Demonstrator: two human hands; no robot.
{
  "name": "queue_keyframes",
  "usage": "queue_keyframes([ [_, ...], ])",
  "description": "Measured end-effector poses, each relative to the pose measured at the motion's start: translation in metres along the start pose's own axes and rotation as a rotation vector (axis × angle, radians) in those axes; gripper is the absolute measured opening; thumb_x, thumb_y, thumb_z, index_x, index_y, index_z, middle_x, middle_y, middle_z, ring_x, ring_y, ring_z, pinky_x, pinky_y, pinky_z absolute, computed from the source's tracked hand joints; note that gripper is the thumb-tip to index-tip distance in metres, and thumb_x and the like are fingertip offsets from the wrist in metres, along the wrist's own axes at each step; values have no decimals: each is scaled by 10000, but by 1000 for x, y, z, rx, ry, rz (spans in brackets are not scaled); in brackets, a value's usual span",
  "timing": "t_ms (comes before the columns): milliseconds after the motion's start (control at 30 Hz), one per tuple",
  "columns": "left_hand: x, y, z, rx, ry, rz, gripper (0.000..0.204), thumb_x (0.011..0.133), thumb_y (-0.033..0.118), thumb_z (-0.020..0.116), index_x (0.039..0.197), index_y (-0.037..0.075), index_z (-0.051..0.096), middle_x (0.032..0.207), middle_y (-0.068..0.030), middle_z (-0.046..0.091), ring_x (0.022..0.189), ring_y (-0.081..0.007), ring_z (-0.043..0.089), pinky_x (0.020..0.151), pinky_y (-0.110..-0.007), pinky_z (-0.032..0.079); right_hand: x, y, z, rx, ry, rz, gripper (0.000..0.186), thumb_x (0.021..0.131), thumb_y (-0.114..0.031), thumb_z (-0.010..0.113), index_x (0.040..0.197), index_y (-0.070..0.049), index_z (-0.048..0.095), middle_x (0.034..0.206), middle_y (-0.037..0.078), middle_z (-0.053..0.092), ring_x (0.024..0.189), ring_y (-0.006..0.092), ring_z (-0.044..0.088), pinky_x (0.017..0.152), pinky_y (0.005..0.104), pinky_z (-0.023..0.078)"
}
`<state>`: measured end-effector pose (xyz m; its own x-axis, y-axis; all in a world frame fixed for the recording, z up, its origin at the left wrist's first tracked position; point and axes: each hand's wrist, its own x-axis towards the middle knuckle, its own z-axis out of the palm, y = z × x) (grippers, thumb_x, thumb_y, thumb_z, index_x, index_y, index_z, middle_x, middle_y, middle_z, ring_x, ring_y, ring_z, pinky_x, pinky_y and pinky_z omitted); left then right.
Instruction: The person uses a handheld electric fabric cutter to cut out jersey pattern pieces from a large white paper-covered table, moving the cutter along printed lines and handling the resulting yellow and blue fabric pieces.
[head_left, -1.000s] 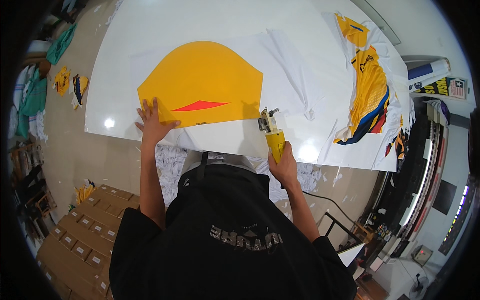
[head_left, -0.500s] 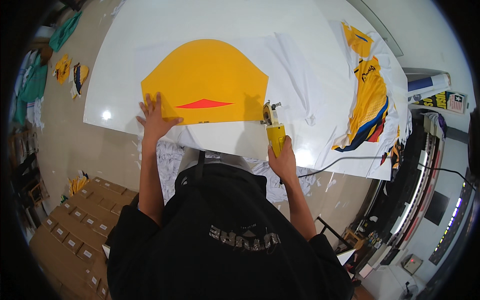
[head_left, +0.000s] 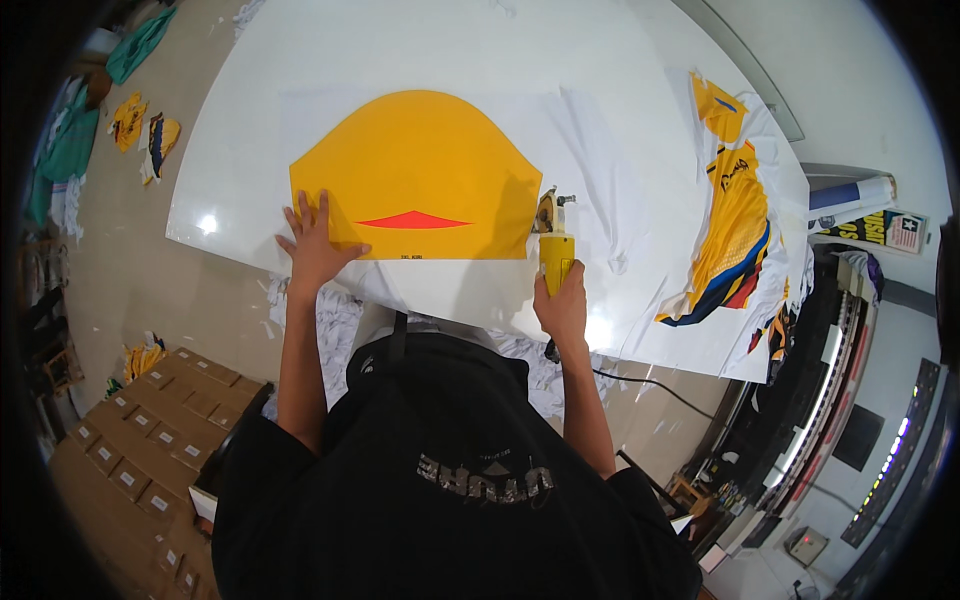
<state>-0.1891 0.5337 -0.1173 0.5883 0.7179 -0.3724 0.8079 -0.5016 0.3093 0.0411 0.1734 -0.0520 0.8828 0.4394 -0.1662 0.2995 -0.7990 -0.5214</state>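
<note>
Two hands: L hand [head_left: 318,252], fingers spread, on lower-L of yellow panel [head_left: 420,165], flat on white worktop [head_left: 450,45]; R hand [head_left: 563,303], fingers wrapped round yellow cutter [head_left: 557,254], tips partly hidden. Metal head [head_left: 547,213] approx. at panel's R edge, contact unclear.

Looks like smooth, matt cloth on the yellow panel [head_left: 420,160], glossy on the white bench [head_left: 330,50], plastic on the cutter [head_left: 556,252], metal at its head [head_left: 547,213].

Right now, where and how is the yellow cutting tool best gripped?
Probably by its barrel-shaped yellow body, from the near side, where the right hand grips it: this slim part lies nearest, with the metal cutting head at the far end.
</note>
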Motion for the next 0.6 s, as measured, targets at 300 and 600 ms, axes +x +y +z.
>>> queue_keyframes([
  [300, -1, 1, -1, 5, 11, -14, 1356, 670, 674, 871, 1728, 198, 168, 1794, -202, -29, 1619, -525, -88, 1136, -870, 25, 64, -9, -5, -7, -33, 39, 506, 958, -257, 676, 1245, 69, 416, 1140, 374, 623, 1011, 561, 657, 857, 591, 544],
  [600, 0, 3, -9, 26, -72, -71, 1407, 642, 680, 893, 1733, 223, 132, 1797, -188, -39, 1624, -507, -97, 1157, -844, 25, 216, -23, 1, -32, 42, -88, 551, 933, -345, 709, 1159, 77, 437, 1063, 430, 673, 1013, 594, 670, 852, 593, 562],
])
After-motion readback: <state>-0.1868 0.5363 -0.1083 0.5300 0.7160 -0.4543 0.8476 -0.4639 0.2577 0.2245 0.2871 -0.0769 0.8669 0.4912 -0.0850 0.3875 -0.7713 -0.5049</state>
